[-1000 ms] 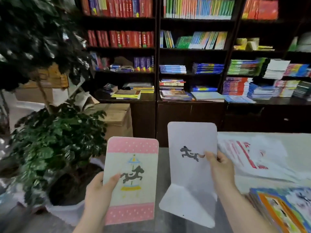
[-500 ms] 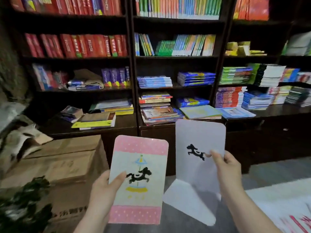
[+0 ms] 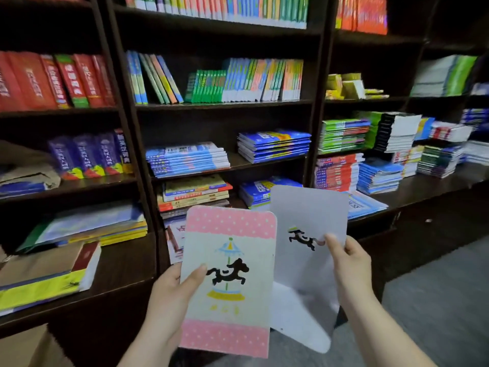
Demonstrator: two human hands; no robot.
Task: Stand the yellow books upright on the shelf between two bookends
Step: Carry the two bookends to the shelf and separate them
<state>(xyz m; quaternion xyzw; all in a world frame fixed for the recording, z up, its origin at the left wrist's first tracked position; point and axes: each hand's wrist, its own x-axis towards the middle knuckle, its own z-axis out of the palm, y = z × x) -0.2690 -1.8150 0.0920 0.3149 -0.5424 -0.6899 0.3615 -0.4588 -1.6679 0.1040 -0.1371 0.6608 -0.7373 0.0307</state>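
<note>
Bookends (image 3: 227, 274) in left hand (image 3: 169, 295), right hand (image 3: 352, 263) | yellow books (image 3: 341, 84) well beyond, upper-right

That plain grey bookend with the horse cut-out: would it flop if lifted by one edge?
Probably stiff: the grey L-shaped bookend shows no sag though the right hand pinches only one edge. Likely light, since a few fingers carry it. Its smooth face may be slippery.

Left hand (image 3: 172, 292) holds pink bookend (image 3: 227, 282); right hand (image 3: 349, 263) holds grey bookend (image 3: 307, 207).
</note>
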